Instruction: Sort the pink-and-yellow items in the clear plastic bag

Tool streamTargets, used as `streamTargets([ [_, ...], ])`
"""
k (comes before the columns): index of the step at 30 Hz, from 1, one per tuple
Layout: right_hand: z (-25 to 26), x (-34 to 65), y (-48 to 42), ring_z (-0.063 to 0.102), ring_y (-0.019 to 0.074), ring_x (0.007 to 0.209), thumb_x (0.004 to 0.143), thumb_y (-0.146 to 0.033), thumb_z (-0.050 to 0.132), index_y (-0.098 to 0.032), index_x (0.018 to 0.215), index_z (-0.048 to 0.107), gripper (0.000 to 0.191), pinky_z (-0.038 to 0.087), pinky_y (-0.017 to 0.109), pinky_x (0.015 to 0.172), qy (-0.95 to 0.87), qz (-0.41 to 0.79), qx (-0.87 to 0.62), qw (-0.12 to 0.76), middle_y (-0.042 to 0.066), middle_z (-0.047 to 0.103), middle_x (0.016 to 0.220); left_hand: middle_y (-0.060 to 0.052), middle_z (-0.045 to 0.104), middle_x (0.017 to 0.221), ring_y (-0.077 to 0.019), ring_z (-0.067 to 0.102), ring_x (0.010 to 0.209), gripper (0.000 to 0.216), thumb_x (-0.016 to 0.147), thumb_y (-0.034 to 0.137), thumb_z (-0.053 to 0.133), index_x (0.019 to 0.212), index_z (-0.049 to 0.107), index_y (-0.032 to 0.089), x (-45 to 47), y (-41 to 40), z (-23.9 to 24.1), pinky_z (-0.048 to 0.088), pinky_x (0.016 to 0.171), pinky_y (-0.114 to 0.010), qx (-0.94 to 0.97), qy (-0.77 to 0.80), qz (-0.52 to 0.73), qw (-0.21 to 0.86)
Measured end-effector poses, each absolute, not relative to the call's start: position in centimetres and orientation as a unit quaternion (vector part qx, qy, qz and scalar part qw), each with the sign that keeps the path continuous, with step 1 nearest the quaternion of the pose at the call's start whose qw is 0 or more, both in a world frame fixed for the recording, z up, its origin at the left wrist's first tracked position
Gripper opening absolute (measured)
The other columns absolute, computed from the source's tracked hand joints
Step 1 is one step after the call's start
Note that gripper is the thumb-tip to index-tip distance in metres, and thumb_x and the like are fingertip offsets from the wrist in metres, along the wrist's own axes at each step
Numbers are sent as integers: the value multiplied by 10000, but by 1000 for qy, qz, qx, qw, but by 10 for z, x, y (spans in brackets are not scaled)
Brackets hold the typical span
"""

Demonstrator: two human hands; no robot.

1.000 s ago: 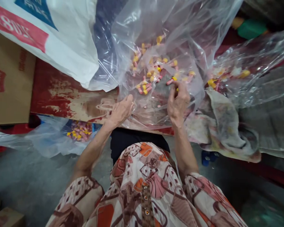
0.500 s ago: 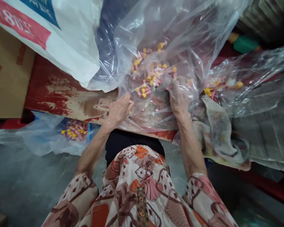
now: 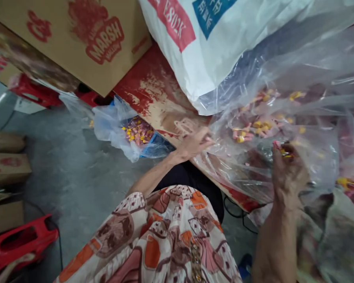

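Fingers [image 3: 278,160] of R hand [image 3: 292,172] pinch 1+ yellow-pink pc [image 3: 282,151] over clear bag [image 3: 321,167]

Pink end pts twd bag's left; long axis mostly hidden. L hand [image 3: 194,145] at bag's left edge, fingers part-bent, hold unclear. Loose pcs [image 3: 262,126] in bag: blurred, can't count. 1 blue crate [image 3: 152,144] left of bag.

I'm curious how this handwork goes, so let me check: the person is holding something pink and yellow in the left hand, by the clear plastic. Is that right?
Not quite: the head view shows the pink and yellow bit in the right hand, not the left hand. It is indeed held by the clear plastic.
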State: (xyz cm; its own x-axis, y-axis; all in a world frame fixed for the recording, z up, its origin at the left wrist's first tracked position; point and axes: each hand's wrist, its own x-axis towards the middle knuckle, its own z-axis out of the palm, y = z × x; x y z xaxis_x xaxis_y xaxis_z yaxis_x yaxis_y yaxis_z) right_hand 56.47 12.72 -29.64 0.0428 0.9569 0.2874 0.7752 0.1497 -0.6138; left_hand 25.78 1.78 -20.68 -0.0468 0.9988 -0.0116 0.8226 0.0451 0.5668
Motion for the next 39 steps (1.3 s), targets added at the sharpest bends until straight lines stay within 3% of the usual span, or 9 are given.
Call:
streamTargets([
  [4, -278, 499, 83, 657, 218, 719, 1027, -665, 619, -202, 1051, 806, 500, 555, 371, 716, -685, 237, -524, 446, 91, 765, 942, -53, 759, 1090, -247, 760, 985, 68, 1072, 266, 690, 1133, 670, 246, 171, -47, -198, 676, 982, -458, 431, 858, 275, 54],
  [9, -296, 432, 66, 681, 284, 961, 1142, -431, 457, -205, 1147, 752, 372, 580, 452, 915, -757, 317, -435, 370, 141, 737, 1099, -174, 708, 1236, -366, 727, 1189, 178, 1011, 252, 649, 1172, 674, 179, 103, -87, -188, 587, 1142, -658, 390, 889, 241, 10],
  [14, -306, 431, 66, 674, 299, 1042, 1150, -305, 482, -227, 1292, 682, 257, 560, 442, 924, -765, 300, -439, 363, 143, 713, 1201, -108, 752, 1316, -235, 739, 1207, 241, 1146, 303, 506, 1268, 693, 211, 153, -18, -182, 617, 1110, -423, 532, 798, 280, 43],
  [18, -299, 435, 63, 652, 279, 956, 1153, -284, 489, -245, 1128, 670, 187, 529, 398, 858, -796, 278, -429, 324, 104, 700, 1095, -128, 755, 1387, -253, 725, 1270, 340, 1164, 274, 534, 1472, 627, 165, 225, 89, -190, 560, 1131, -386, 615, 748, 236, 83],
  [22, -297, 436, 62, 656, 279, 931, 1114, -205, 484, -225, 1133, 668, 186, 524, 393, 830, -807, 267, -418, 321, 111, 700, 1087, -154, 699, 1501, -304, 658, 1365, 539, 1155, 223, 539, 1682, 453, 149, 261, 148, -200, 510, 1134, -419, 613, 766, 172, 92],
  [26, -299, 437, 60, 692, 279, 1066, 1123, -182, 449, -213, 1285, 665, 271, 556, 401, 939, -768, 281, -423, 391, 127, 726, 1199, -94, 740, 1299, -249, 697, 1182, 614, 1107, 210, 578, 1694, 402, 183, 247, 148, -209, 542, 1050, -394, 603, 761, 201, 129],
  [29, -301, 436, 60, 685, 288, 1061, 1140, -214, 466, -212, 1257, 688, 251, 544, 405, 946, -769, 273, -442, 372, 133, 734, 1180, -64, 729, 1107, -205, 726, 974, 683, 1064, 211, 596, 1700, 350, 168, 226, 138, -216, 590, 936, -360, 575, 759, 253, 169],
  [34, -302, 433, 62, 675, 274, 1003, 1155, -221, 458, -215, 1182, 708, 251, 532, 386, 915, -765, 286, -440, 374, 118, 741, 1120, -85, 732, 1132, -179, 710, 800, 738, 1026, 267, 578, 1719, 330, 221, 204, 120, -221, 612, 727, -331, 567, 719, 308, 259],
  [39, -301, 434, 62, 669, 285, 1035, 1142, -210, 472, -218, 1192, 711, 244, 517, 388, 927, -774, 262, -453, 356, 122, 731, 1122, -50, 754, 1108, -175, 712, 826, 775, 984, 258, 556, 1745, 413, 224, 199, 107, -227, 620, 816, -319, 627, 692, 237, 267],
])
